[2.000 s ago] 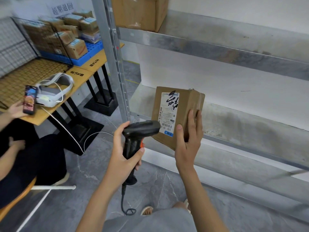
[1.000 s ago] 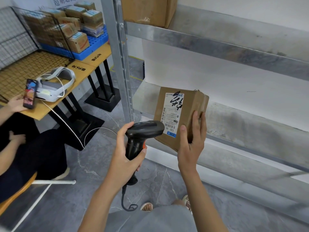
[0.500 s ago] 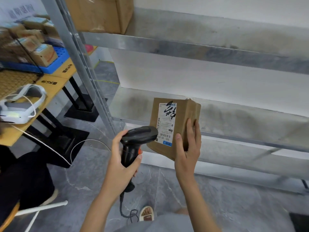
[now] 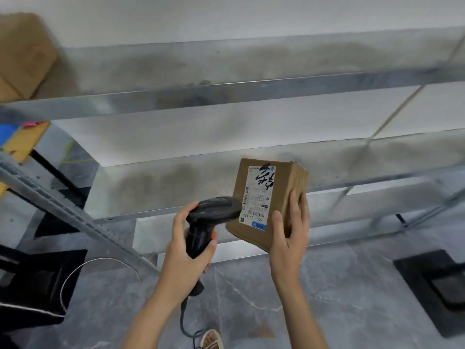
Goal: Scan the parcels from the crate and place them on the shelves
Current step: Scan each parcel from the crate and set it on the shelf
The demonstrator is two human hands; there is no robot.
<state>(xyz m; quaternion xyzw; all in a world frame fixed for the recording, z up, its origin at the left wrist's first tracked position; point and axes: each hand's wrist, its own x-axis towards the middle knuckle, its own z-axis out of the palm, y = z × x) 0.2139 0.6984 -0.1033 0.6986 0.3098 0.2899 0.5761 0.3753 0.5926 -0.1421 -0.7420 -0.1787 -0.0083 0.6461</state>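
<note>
Scanner (image 4: 214, 212) beside handheld parcel (image 4: 266, 205)

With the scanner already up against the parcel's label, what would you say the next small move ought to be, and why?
Probably set the parcel on the bare shelf behind it. The right hand grips it in mid-air, the left hand holds the scanner at its label.
</note>
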